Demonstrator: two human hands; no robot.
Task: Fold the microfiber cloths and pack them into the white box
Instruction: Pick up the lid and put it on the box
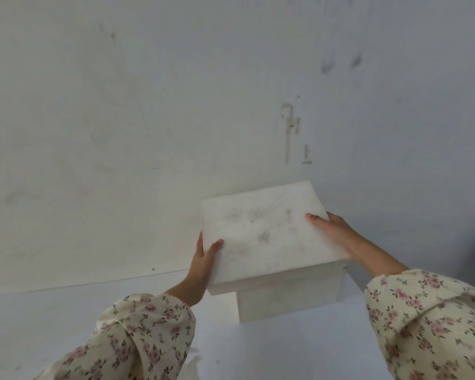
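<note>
White box (288, 297), by the surface's (66, 325) back edge: left hand (202, 266) and right hand (332, 231) grip its lid (263, 234) askew above; next, probably squaring and seating it.

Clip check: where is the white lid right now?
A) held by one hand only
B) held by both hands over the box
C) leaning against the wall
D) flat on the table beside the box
B: the left hand and right hand each grip an edge of the lid, which sits askew over the white box.
</note>
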